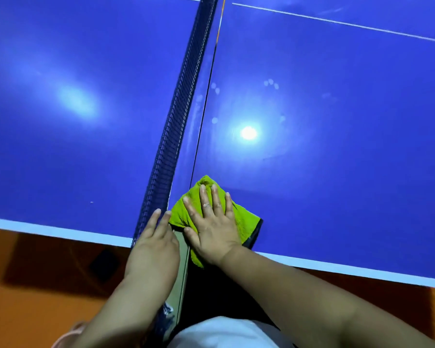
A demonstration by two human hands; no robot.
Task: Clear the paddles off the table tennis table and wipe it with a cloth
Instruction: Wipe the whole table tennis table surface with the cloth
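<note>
A blue table tennis table (324, 109) fills the view, split by a dark net (183, 96) running away from me. A lime-green cloth (246, 222) with a dark edge lies on the right half, near the white side line and close to the net. My right hand (214, 224) presses flat on the cloth, fingers spread. My left hand (156, 242) rests against the near end of the net at the table edge, fingers together and extended, holding nothing. No paddles are in view.
White edge lines (60, 231) border the near side of the table. Orange floor (35, 297) lies below the edge. Lamp glare (248, 133) and smudges show on the right half. A white centre line (337, 22) crosses the far right.
</note>
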